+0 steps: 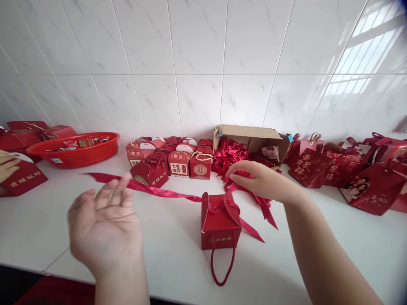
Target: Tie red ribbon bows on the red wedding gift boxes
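Right in the middle of the white desk (165,241) sits a small red box (222,233), upright, side flaps raised, with its dark red cord handle (222,283) flopped over the front edge. A long pink-red ribbon (165,193) stretches from its left flap toward the left hand (110,231), and a shorter ribbon tail (252,231) hangs off the right side, so I'd say the ribbon is being run through the flaps, with no bow formed at this point

Left hand is open, palm up, fingers loosely bent right by the ribbon. Can't tell if any finger actually pinches it. Right hand (267,180) is bent over above the box, fingertips near another bit of ribbon, and again I can't tell whether it grips anything. Neither one looks to be bracing the box, so imo any pull on the ribbon calls for a gentle touch and even tension, otherwise the box could slide or tip

Behind it there's a heap of loose ribbons (230,154) by an open cardboard carton (248,130), and a cluster of decorated boxes (178,163) just left of that. Red basin (92,157) farther left, plus another person's hand (8,164) on a box (25,182) at the edge. Red gift packages (310,167) fill the right side
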Available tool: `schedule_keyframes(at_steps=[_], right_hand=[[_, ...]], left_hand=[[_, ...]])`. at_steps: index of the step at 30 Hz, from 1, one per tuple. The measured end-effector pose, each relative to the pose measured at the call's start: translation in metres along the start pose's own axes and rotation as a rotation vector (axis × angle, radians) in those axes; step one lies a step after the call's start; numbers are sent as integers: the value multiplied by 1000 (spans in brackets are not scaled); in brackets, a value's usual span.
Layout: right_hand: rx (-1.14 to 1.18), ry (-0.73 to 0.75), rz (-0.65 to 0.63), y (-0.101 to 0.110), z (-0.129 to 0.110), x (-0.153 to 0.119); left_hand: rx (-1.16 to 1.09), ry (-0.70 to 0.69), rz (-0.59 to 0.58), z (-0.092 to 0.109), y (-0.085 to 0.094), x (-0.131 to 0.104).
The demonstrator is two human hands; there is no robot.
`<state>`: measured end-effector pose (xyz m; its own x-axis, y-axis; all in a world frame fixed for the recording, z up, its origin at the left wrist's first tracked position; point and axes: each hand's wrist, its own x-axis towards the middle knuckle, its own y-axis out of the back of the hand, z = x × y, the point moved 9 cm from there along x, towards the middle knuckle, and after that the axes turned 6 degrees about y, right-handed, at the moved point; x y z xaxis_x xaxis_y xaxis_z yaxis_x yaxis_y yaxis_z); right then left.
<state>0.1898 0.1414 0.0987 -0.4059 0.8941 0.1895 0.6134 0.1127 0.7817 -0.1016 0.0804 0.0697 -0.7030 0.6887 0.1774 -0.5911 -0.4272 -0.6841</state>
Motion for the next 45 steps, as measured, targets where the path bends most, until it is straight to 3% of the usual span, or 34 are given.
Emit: schedule_keyframes(at_steps=[2,4,8,11,14,19,25,28,31,35,38,41,43,45], right_hand=[[-79,-26,-57,4,9,-5],[-135,-69,-179,-4,20,-8],[-185,-114,-403,-31,34,-7],[-188,-78,-495,-46,34,-2],[-180,-47,-508,-50,34,3],[-31,43,-506,-54,38,4],[613,31,-432,-59,61,-17],[738,-14,-327,-58,83,-27],[776,-41,-231,-53,96,-35],[803,-47,-111,-42,97,-38],[766,-3,-33,-32,89,-39],[705,3,43,-25,89,-41],[685,-2,91,-24,94,-42],[653,-17,112,-26,101,-43]], left_hand=[[16,-59,-10,6,1,2],[171,-34,-113,-8,-10,1],[764,222,-599,-80,-47,-22],[1023,420,-856,-121,-49,-46],[1069,544,-937,-134,-43,-55],[1104,645,-993,-135,-32,-56],[1023,385,-956,-115,-39,-32],[1105,295,-1011,-111,-42,-26],[1225,111,-1030,-99,-48,-18],[1296,-320,-1076,-69,-70,-20],[1276,-723,-1180,-47,-85,-41],[1213,-1165,-1182,-29,-87,-67],[1192,-1332,-1143,-28,-79,-78],[1207,-1342,-1143,-38,-68,-80]])
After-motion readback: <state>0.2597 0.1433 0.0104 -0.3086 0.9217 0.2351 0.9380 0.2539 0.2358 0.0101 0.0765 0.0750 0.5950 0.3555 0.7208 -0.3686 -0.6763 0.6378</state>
